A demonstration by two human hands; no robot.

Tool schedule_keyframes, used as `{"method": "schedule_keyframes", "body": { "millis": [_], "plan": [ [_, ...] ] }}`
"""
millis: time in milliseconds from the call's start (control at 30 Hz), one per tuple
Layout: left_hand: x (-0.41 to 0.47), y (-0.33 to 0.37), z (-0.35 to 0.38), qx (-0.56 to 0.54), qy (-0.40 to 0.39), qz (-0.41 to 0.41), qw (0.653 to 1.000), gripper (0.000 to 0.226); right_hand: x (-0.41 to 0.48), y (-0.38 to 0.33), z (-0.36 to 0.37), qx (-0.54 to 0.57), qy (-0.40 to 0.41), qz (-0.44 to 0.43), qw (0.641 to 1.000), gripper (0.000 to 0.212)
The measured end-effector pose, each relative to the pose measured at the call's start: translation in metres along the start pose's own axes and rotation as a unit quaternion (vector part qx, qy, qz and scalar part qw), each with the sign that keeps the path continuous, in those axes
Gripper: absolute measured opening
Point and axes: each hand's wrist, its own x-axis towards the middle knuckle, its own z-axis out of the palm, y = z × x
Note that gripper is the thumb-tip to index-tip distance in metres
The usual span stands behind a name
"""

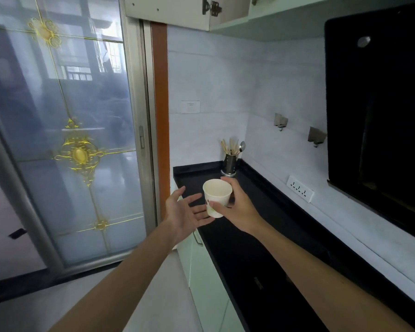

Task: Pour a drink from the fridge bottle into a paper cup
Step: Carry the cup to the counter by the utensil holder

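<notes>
A white paper cup (216, 195) with a small printed mark is held upright in the air above the near-left end of the black counter (254, 248). My right hand (237, 207) grips it from the right side, thumb across its front. The cup looks empty inside. My left hand (183, 212) is just to the cup's left, palm up and fingers spread, its fingertips close under the cup's base. No bottle and no fridge are in view.
A steel holder (230, 164) with chopsticks and a spoon stands in the counter's far corner. A wall socket strip (300, 188) and a black range hood (379, 111) are on the right. A frosted glass sliding door (65, 130) fills the left.
</notes>
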Motion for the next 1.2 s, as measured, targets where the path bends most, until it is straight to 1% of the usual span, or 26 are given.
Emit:
{"method": "schedule_keyframes", "body": {
  "millis": [200,433,867,1000,1200],
  "plan": [
    [0.05,0.05,-0.022,-0.001,-0.019,-0.013,1.0,0.065,0.06,0.002,0.024,0.005,0.015,0.001,1.0,0.066],
    [0.085,0.099,-0.051,0.009,-0.024,-0.019,1.0,0.067,0.112,0.005,0.057,0.014,0.023,0.007,1.0,0.07],
    [0.155,0.145,-0.104,-0.008,-0.003,-0.017,1.0,0.07,0.194,0.028,0.105,0.013,-0.006,-0.006,1.0,0.064],
    [0.186,0.16,-0.117,0.004,-0.004,-0.007,1.0,0.072,0.229,0.048,0.12,0.016,-0.01,-0.007,1.0,0.07],
    [0.245,0.188,-0.125,0.021,0.007,-0.004,1.0,0.069,0.289,0.079,0.13,0.031,-0.006,-0.014,0.999,0.068]
  ]
}}
